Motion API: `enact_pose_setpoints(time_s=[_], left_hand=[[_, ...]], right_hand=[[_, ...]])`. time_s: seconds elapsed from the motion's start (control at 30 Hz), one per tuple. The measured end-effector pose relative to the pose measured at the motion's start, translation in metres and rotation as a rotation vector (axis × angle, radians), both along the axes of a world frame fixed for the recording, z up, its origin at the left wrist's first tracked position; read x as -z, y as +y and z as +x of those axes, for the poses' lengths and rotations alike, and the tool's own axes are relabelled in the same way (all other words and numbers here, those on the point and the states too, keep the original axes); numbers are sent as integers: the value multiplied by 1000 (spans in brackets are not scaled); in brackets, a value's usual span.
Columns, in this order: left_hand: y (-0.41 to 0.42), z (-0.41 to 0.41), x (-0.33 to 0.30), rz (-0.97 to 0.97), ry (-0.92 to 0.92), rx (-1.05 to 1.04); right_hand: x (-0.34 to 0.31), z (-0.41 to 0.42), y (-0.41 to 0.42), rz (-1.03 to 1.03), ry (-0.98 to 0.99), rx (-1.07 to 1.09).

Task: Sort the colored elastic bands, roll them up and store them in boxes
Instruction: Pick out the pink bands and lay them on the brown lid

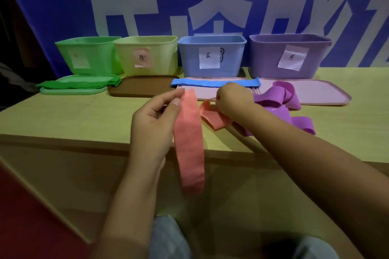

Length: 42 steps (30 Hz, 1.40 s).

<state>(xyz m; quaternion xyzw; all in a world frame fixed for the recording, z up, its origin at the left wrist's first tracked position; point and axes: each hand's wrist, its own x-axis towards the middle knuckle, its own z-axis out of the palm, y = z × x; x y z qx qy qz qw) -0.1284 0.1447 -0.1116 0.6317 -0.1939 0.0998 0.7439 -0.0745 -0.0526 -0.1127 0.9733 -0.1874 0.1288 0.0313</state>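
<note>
The left hand (156,115) pinches the top end of a pink elastic band (190,143) between thumb and fingertips, just in front of the blue box (211,57) and a little to its left. From that pinch the band hangs straight down, its long axis near vertical, the lower end dangling past the front edge of the table (73,120). The rest of the same pink strip loops back up and lies folded on the table under the right hand (233,100), which is curled over it and grips its other end in front of the blue box. To the right of the blue box stands the purple box (289,55), and in front of that a purple band (282,103) lies in loose tangled loops, partly on a pale pink lid (320,92). A blue band (214,82) lies flat directly before the blue box, its long axis running left to right. Left of the blue box stand a yellow-green box (147,57) with a brown lid (139,86) in front of it, then a green box (88,54), before which a green band (77,84) lies stretched left to right on a green lid (71,91).
</note>
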Motion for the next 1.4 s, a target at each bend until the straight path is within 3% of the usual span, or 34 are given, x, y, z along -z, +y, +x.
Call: enact_pose_setpoints(time_s=[0.17, 0.33, 0.5, 0.8, 0.97, 1.13, 1.23, 1.33, 1.4], left_hand=[[-3, 3, 2, -3, 97, -18], [-10, -2, -3, -3, 134, -2], [-15, -6, -7, -26, 177, -1], [-17, -27, -25, -166, 206, 60], [-15, -41, -32, -124, 184, 159], [-15, -45, -31, -46, 14, 194], [-18, -42, -25, 1, -37, 193], [-20, -41, -19, 34, -31, 211], [-22, -41, -15, 73, -40, 219]], right_hand=[[-25, -23, -1, 140, -248, -35], [-39, -57, 3, 481, -616, -224], [-56, -91, 17, 829, -778, -465], [-95, -150, 37, 1000, -736, -865], [-74, -160, 36, 803, -569, -889], [-47, -160, 34, 657, -551, -839], [-36, -159, 32, 872, -535, -842], [-29, -157, 33, 1242, -662, -763], [-28, -154, 34, 1382, -744, -691]])
